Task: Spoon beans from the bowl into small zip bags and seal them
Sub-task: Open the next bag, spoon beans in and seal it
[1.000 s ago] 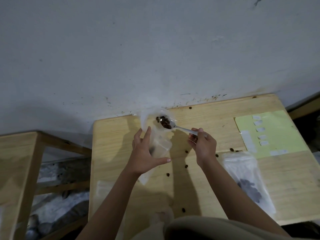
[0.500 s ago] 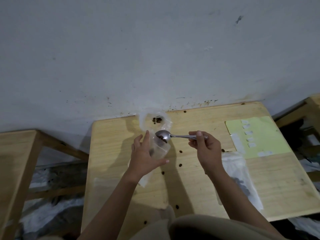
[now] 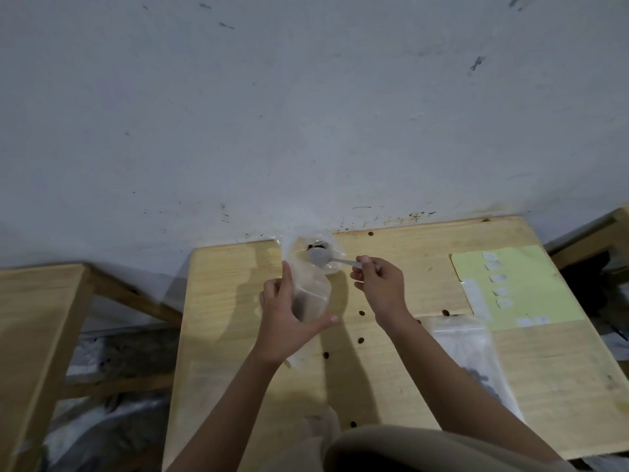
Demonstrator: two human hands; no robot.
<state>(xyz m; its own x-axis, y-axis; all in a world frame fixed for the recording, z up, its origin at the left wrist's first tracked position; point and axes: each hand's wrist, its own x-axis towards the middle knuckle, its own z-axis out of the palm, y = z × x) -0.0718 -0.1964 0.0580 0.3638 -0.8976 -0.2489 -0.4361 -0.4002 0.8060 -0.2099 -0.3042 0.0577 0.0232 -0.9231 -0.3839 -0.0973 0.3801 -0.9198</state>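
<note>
My left hand (image 3: 284, 321) grips a small clear zip bag (image 3: 311, 298) upright above the wooden table (image 3: 425, 369); dark beans show dimly inside it. My right hand (image 3: 379, 284) pinches the handle of a metal spoon (image 3: 321, 257). The spoon's bowl looks empty and hovers over a clear plastic bowl (image 3: 335, 265) at the table's back edge. A few dark beans (image 3: 316, 247) lie in that bowl.
Loose beans (image 3: 361, 313) are scattered over the table. A clear bag with beans (image 3: 476, 366) lies at the right, next to a yellow-green sheet with white labels (image 3: 520, 287). A second wooden table (image 3: 37, 318) stands to the left. The wall rises directly behind.
The spoon tipped its beans into the bag held by my left hand, then moved back up over the bowl, empty. The camera view shifted slightly.
</note>
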